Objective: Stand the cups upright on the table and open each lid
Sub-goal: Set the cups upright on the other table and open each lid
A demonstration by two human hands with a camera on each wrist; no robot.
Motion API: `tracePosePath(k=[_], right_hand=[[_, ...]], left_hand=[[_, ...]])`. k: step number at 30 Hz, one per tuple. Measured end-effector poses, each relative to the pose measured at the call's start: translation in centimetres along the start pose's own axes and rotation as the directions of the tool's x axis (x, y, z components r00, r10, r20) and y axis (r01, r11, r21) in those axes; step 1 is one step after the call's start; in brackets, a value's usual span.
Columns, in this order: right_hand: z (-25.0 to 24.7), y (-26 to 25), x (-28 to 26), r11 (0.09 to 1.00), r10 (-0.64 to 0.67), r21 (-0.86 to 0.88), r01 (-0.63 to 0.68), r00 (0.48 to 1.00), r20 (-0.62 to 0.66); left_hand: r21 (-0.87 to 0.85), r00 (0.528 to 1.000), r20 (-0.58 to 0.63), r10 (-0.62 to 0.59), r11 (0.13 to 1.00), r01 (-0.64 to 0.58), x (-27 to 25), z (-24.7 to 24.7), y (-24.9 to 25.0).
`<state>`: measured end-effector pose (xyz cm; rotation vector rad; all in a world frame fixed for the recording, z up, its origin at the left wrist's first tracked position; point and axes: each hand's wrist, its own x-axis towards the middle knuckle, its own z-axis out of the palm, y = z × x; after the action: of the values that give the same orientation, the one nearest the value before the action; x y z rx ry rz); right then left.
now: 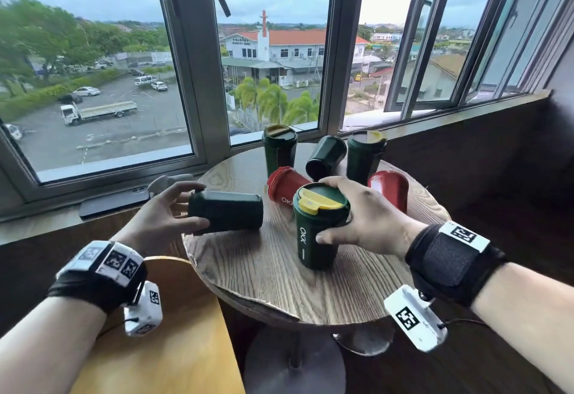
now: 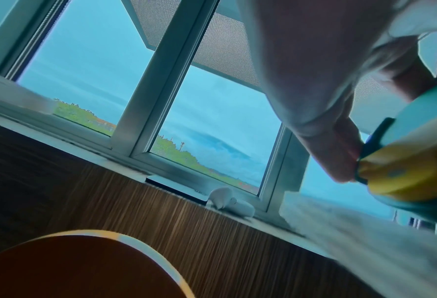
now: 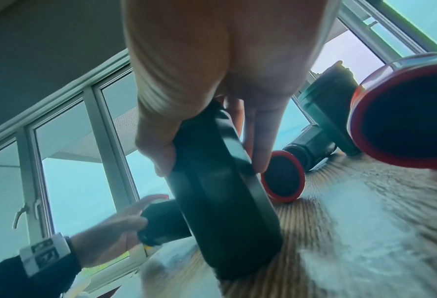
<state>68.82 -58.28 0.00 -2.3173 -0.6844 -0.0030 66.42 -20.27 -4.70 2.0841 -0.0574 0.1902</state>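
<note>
Head view: the right hand (image 1: 363,216) grasps an upright green cup (image 1: 318,226) near the middle of the round tabletop (image 1: 264,275), its yellow lid flap closed; the left hand (image 1: 164,213) curls round a green cup lying on its side (image 1: 226,210) at the tabletop's left edge. Left wrist view: fingers (image 2: 339,153) touch that cup's yellow lid (image 2: 406,169). Right wrist view: thumb and fingers (image 3: 263,141) clasp the upright cup's rim.

"okk" in white down side of upright green cup (image 1: 315,232); partial "ok" on red cup (image 1: 284,187) lying behind.
</note>
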Motion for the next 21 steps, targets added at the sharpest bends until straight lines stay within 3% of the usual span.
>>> tracePosePath(k=[5, 10, 14, 16, 19, 21], right_hand=[[0.1, 0.2, 0.0, 1.000, -0.011, 0.009, 0.011, 1.000, 0.009], [-1.3, -0.2, 0.0, 0.999, -0.021, -0.033, 0.025, 0.994, 0.105], [-4.8, -0.7, 0.6, 0.996, -0.001, -0.090, 0.024, 0.969, 0.248], [-7.0, -0.4, 1.6, 1.000, -0.003, -0.026, 0.011, 0.959, 0.284], [-9.8, 0.3, 4.6, 0.999, 0.025, 0.022, -0.032, 0.963, 0.269], [-10.8, 0.6, 7.5, 0.993, 0.031, -0.121, -0.002, 0.972, 0.233]], left_hand=[[0.207, 0.988, -0.027, 0.153, 0.968, -0.144, 0.2, 0.1, 5.4], [0.420, 0.965, 0.067, 0.254, 0.870, -0.259, 0.8, 2.4, 10.8], [0.566, 0.956, 0.138, 0.260, 0.772, -0.291, 1.5, 4.5, 12.4], [0.606, 0.960, 0.157, 0.232, 0.745, -0.279, 1.7, 5.1, 12.5], [0.609, 0.970, 0.130, 0.203, 0.756, -0.240, 1.7, 5.5, 12.2], [0.613, 0.972, 0.126, 0.199, 0.754, -0.234, 1.6, 5.5, 12.0]])
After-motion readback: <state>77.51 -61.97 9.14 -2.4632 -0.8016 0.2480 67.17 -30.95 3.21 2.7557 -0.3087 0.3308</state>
